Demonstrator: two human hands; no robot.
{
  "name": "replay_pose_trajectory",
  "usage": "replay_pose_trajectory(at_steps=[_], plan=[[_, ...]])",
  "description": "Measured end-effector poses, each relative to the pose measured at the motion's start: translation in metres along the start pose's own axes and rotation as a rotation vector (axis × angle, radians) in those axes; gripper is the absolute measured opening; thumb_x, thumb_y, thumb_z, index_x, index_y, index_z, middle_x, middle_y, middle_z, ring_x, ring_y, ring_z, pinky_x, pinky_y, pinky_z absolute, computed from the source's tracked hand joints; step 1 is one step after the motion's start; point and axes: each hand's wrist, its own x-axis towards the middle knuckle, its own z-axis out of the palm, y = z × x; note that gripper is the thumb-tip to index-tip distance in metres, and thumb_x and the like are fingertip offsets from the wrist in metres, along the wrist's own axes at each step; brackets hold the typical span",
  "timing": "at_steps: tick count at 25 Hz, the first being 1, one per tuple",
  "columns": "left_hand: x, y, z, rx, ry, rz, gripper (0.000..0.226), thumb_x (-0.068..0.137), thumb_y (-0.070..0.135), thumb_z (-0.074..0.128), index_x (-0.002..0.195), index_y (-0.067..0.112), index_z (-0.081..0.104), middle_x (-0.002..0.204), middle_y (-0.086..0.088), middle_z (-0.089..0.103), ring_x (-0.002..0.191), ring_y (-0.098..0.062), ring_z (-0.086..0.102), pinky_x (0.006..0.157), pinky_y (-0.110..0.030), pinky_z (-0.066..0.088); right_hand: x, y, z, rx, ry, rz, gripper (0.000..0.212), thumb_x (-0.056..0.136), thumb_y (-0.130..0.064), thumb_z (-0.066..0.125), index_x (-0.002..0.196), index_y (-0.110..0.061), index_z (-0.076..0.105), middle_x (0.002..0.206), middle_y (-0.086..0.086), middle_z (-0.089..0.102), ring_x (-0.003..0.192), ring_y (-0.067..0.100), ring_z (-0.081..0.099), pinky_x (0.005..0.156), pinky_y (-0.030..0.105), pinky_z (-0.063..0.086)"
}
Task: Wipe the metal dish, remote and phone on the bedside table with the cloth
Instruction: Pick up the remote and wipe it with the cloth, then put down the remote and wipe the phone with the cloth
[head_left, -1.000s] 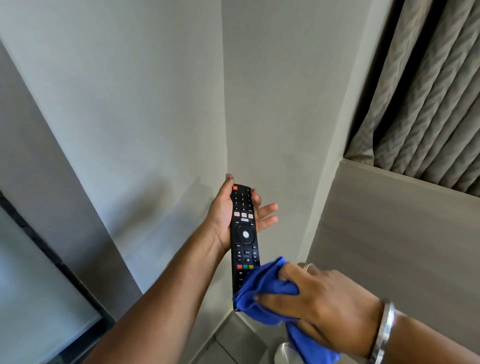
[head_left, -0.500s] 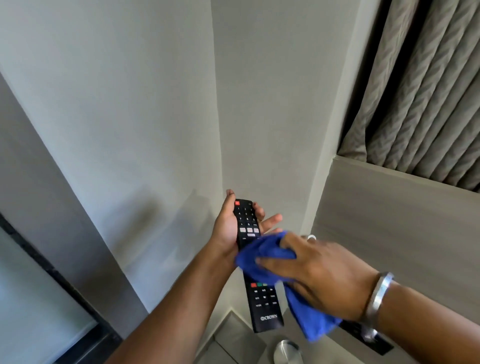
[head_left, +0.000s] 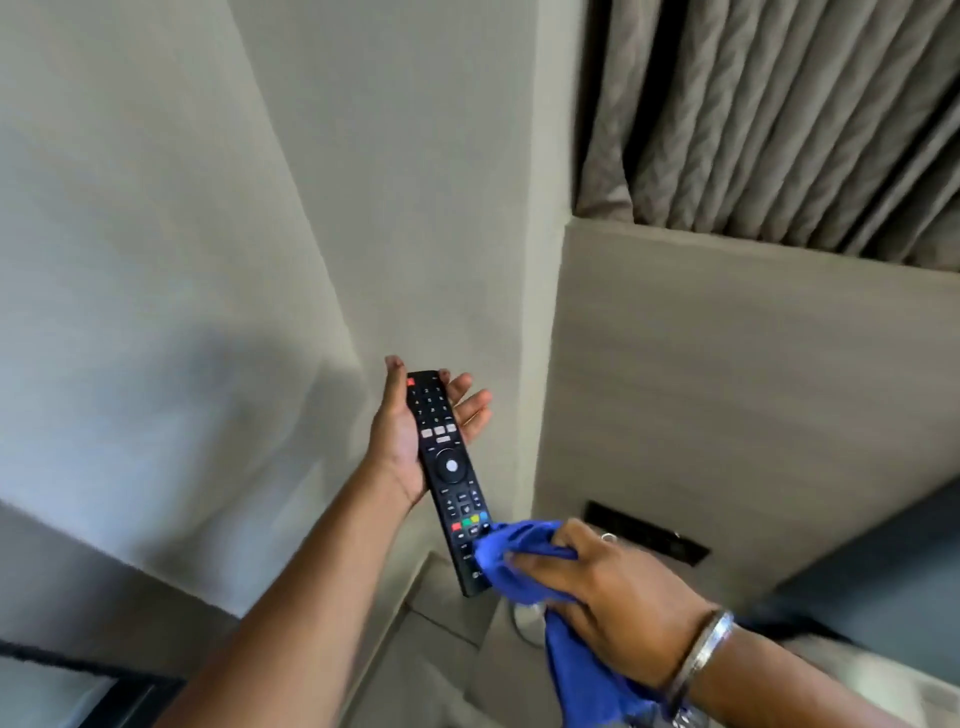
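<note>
The left hand (head_left: 415, 441) lies open, palm up, cradling the black remote (head_left: 449, 480) along its fingers, buttons facing the camera. The right hand (head_left: 597, 587) is bunched around the blue cloth (head_left: 519, 561), pressing it against the remote's lower end.

In the head view, the only one, the cloth has slid from mid-remote half a second ago down to the bottom edge, baring the dial and the coloured keys. I judge that one stroke along the face has just finished, so the remote's front is nearly done. A second ago the cloth sat at this same low end. Below the cloth a sliver of the metal dish (head_left: 527, 626) shows on the tabletop (head_left: 447, 613); the phone is out of sight.
</note>
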Motion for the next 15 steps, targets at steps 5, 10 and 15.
replay_pose_trajectory(at_steps=[5,10,15], plan=[[0.039,-0.151,-0.059,0.275,0.093,-0.337,0.069,0.092,0.071,0.038,0.089,0.012,0.073,0.071,-0.005,0.068,0.05,-0.02,0.06,0.052,-0.028,0.054,-0.097,0.111,0.093,0.379,0.275,0.749,0.042,0.092,-0.025,0.057,0.133,-0.019,0.05,0.123,0.011,0.059,0.108,0.027,0.057,0.09,0.026,0.04],[0.103,-0.371,-0.115,0.599,0.125,-0.556,0.056,0.098,0.057,0.044,0.087,0.01,0.071,0.068,-0.006,0.065,0.047,-0.023,0.061,0.049,-0.031,0.055,-0.174,0.21,0.236,0.402,0.225,1.215,0.045,0.09,-0.017,0.061,0.134,-0.016,0.051,0.122,0.018,0.063,0.101,0.033,0.062,0.086,0.034,0.046],[0.202,-0.541,-0.143,0.956,0.065,-0.466,0.042,0.102,0.034,0.044,0.071,0.011,0.061,0.067,-0.017,0.066,0.038,-0.023,0.062,0.04,-0.029,0.053,-0.168,0.302,0.343,0.3,0.243,1.232,0.043,0.092,-0.027,0.054,0.134,-0.026,0.047,0.109,0.012,0.068,0.085,0.026,0.064,0.071,0.031,0.048]])
